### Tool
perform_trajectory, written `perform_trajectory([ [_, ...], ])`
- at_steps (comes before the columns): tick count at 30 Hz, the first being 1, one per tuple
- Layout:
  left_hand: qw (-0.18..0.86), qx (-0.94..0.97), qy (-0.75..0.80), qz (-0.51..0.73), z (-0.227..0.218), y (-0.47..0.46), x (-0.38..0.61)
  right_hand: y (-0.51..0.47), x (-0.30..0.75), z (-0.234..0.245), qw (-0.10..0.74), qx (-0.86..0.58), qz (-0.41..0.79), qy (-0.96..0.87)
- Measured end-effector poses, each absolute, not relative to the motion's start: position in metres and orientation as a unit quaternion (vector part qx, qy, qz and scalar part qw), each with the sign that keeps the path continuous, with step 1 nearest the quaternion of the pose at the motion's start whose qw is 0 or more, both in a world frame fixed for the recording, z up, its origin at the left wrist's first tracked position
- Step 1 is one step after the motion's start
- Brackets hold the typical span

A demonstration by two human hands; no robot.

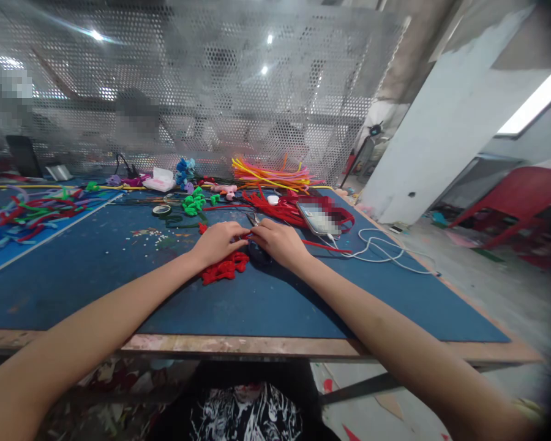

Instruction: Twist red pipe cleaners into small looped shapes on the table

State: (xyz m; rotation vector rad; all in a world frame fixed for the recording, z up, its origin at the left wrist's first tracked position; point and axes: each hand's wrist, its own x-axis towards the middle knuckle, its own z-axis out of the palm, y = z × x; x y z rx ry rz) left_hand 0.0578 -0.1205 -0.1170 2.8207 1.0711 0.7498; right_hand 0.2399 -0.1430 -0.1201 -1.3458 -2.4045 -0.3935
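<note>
My left hand (218, 241) and my right hand (279, 241) meet fingertip to fingertip on the blue table mat (119, 269), both pinched on a red pipe cleaner (245, 235) between them. Just below my left hand lies a small heap of curled red pipe cleaner pieces (223, 268). A dark object (258, 254) sits under my right hand; I cannot make out what it is.
A phone (318, 218) on a white cable (386, 251) lies right of my hands, on red pipe cleaners (275, 205). Behind are green curls (193, 203), orange and yellow pipe cleaners (270, 173), mixed ones (32, 211) left, a perforated metal screen (202, 92), a red chair (514, 202).
</note>
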Motion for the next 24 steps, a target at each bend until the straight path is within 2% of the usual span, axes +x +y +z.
perform_trajectory([
  [24, -0.073, 0.915, 0.348, 0.193, -0.1140, -0.1206, 0.0556, -0.1434, 0.2397, -0.1164, 0.117, -0.465, -0.146, -0.865],
])
